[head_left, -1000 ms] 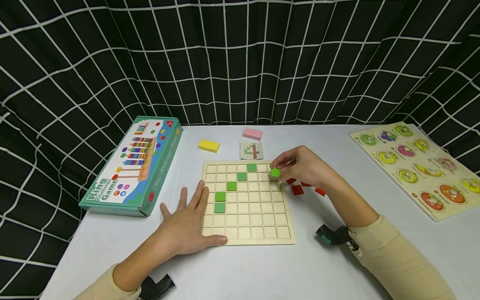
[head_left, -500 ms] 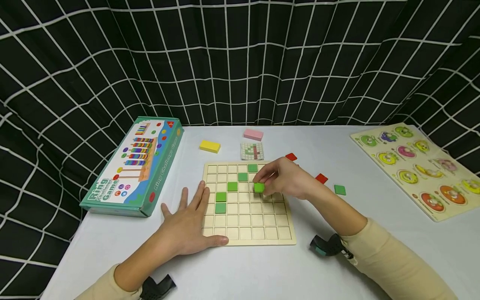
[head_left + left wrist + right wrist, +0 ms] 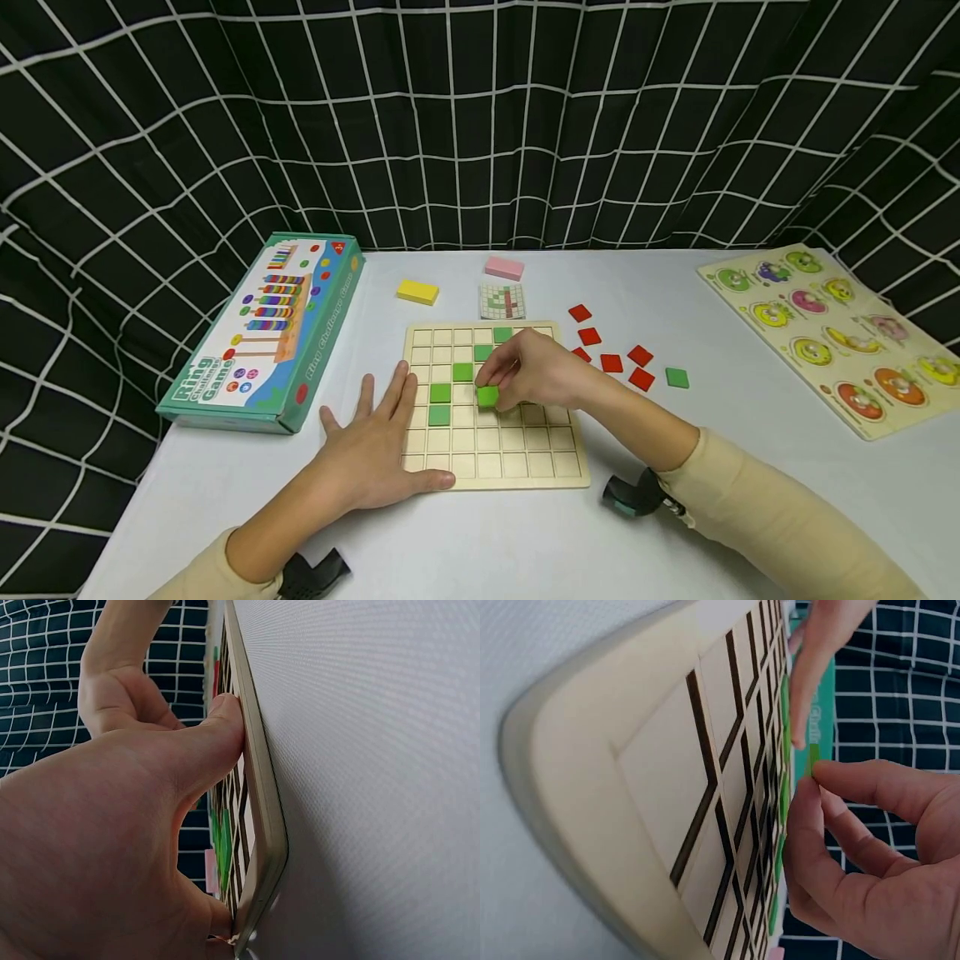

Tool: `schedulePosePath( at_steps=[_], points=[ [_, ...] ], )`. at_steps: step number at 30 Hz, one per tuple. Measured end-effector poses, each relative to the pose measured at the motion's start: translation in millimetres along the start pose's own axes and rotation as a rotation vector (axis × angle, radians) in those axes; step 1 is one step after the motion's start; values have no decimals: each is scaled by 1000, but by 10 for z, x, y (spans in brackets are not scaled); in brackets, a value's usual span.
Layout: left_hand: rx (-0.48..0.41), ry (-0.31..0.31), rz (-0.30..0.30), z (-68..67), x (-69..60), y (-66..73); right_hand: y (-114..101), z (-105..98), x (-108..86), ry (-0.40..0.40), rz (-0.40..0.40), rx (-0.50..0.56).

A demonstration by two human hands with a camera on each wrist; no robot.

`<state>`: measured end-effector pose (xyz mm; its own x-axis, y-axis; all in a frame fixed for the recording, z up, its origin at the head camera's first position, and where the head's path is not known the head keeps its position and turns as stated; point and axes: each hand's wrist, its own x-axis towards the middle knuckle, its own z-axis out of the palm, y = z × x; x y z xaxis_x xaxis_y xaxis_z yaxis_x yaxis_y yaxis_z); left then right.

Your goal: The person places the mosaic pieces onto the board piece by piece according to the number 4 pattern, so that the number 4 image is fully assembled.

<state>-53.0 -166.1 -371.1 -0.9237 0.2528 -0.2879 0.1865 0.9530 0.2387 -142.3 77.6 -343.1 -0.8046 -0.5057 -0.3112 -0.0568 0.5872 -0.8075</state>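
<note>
A wooden grid board (image 3: 517,483) lies on the white table, with several green tiles such as one green tile (image 3: 439,415) in its squares. My left hand (image 3: 367,458) rests spread on the board's left edge, its thumb (image 3: 217,735) over the near rim in the left wrist view. Between thumb and fingertips my right hand (image 3: 536,371) pinches a green tile (image 3: 487,397) over the middle of the board; in the right wrist view this tile (image 3: 814,757) is seen edge-on above the grid. The right hand hides some squares behind it.
Several loose red tiles (image 3: 611,363) and one green tile (image 3: 677,378) lie right of the board. Behind it are a pattern card (image 3: 502,302), a pink block (image 3: 504,267) and a yellow block (image 3: 417,292). A game box (image 3: 262,333) stands left, a fruit puzzle board (image 3: 832,325) right.
My right hand has moved left and nearer to me with the green tile, from the board's back right corner to its middle, uncovering the loose tiles. The left hand stays put.
</note>
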Motion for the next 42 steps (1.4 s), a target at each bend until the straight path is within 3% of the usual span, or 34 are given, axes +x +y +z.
schedulePosePath(
  at_steps=[11, 42],
  points=[
    [-5, 2, 11, -14, -21, 4, -101, 178, 81, -33, 37, -41],
    [-3, -15, 6, -20, -25, -2, -166, 305, 148, -33, -34, -158]
  ],
)
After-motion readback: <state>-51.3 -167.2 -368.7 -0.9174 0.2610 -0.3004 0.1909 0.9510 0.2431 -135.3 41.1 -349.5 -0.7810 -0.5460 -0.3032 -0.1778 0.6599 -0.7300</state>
